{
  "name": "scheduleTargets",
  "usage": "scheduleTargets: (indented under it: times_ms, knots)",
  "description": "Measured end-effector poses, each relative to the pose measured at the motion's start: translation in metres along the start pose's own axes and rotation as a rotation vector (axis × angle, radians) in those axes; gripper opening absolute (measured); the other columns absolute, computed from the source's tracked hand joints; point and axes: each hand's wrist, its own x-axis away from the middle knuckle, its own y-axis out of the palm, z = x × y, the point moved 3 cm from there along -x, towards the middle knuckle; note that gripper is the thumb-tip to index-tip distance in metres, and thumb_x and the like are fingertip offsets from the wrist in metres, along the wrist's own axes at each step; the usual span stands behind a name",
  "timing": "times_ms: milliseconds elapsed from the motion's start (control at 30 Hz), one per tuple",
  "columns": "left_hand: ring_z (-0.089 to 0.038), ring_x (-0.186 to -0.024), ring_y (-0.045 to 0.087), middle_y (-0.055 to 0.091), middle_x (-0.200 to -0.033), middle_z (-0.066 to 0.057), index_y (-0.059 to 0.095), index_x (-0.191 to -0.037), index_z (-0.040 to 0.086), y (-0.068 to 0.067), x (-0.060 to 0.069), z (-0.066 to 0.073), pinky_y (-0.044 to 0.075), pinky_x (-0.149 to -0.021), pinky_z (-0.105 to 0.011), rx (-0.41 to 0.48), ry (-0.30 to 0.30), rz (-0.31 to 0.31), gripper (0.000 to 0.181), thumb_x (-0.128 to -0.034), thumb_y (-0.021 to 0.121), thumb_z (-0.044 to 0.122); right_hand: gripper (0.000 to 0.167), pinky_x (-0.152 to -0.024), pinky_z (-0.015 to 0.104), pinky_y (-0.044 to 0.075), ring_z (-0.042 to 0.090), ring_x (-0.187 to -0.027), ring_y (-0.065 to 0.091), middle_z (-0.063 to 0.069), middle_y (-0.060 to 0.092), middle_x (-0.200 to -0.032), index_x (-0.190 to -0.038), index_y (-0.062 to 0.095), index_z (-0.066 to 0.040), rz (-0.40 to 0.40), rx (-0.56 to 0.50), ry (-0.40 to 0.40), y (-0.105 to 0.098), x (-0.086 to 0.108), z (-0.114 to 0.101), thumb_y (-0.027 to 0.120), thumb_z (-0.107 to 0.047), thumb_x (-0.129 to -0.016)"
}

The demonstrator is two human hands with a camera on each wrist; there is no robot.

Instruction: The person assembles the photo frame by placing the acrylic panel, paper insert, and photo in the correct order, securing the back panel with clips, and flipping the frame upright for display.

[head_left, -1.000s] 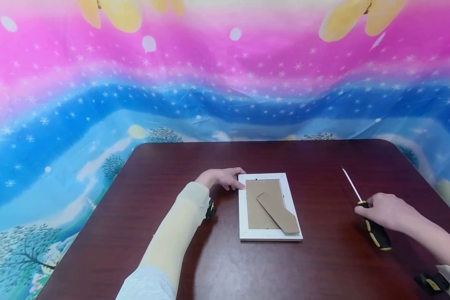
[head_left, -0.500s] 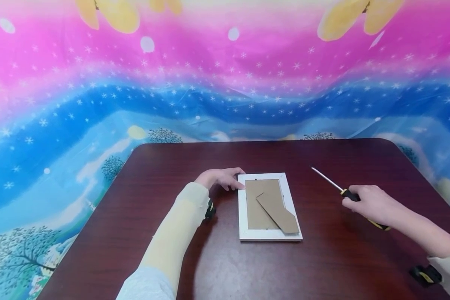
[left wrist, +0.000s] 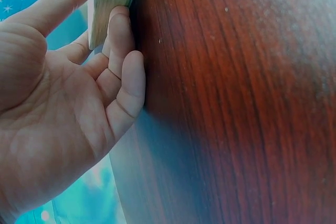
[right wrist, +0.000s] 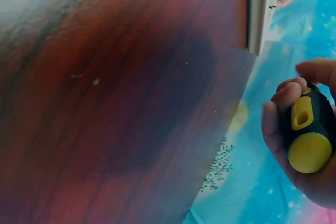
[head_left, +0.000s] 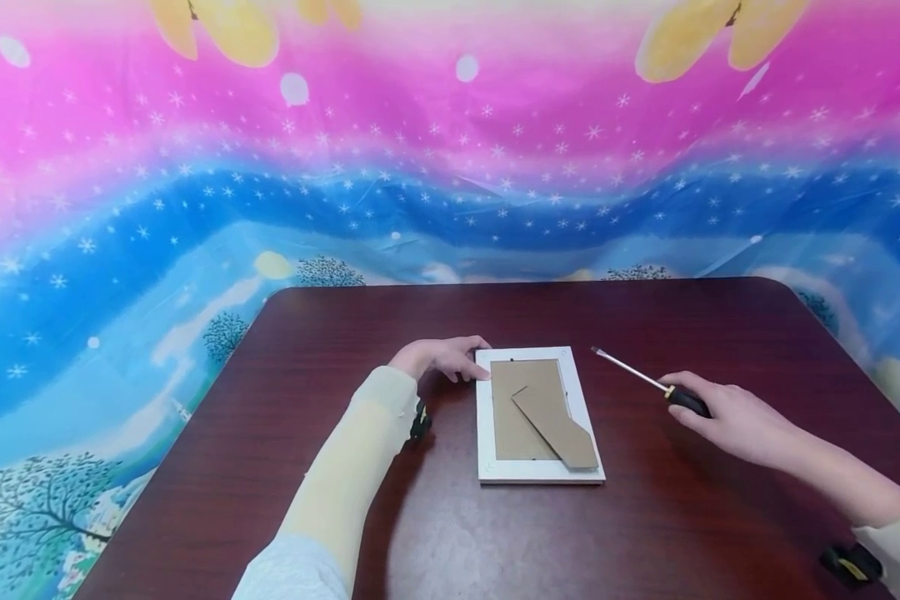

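A white picture frame (head_left: 484, 417) lies face down on the table, its brown cardboard backing (head_left: 528, 375) and angled stand leg (head_left: 570, 442) showing. My left hand (head_left: 450, 358) holds its far left corner, thumb on the border; in the left wrist view, curled fingers (left wrist: 122, 35) touch the side edge. To the right of the frame, my right hand (head_left: 735, 417) grips a screwdriver (head_left: 633, 371) by its black and yellow handle (right wrist: 310, 153). The metal shaft points left, and its flat tip is near the frame's far right corner, apart from it.
The dark red-brown wooden table (head_left: 330, 333) has rounded far corners. A pink and blue printed cloth (head_left: 450, 167) hangs behind it and along its sides.
My right hand has moved left with the screwdriver, whose shaft has swung toward the frame and lies flatter across the view. My left hand and the picture frame have stayed put.
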Motion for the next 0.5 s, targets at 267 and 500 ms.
scheduleTargets:
  times_ms: [267,500]
  knots:
    - [-0.021,-0.089,0.052,0.054,-0.103,-0.010,0.041,-0.137,0.010,-0.001,0.001,0.000,0.049,-0.077,-0.033,-0.010,0.002,0.001,0.053,-0.0922,0.068,0.021,0.045,-0.058,0.030,0.036,0.010,-0.060,0.043,-0.001,0.055,-0.086,-0.146,0.044,-0.021,-0.062,-0.045,-0.043,0.003,0.007,-0.001,0.051,-0.030,-0.102]
    - [-0.021,-0.089,0.053,0.054,-0.102,-0.010,0.042,-0.133,0.010,0.000,-0.001,0.001,0.049,-0.077,-0.034,0.000,0.000,-0.003,0.050,-0.0919,0.068,0.020,0.044,-0.053,0.025,0.039,0.002,-0.054,0.045,-0.011,0.051,-0.069,-0.145,0.047,-0.026,-0.139,-0.038,-0.113,0.010,0.013,-0.004,0.055,-0.026,-0.101]
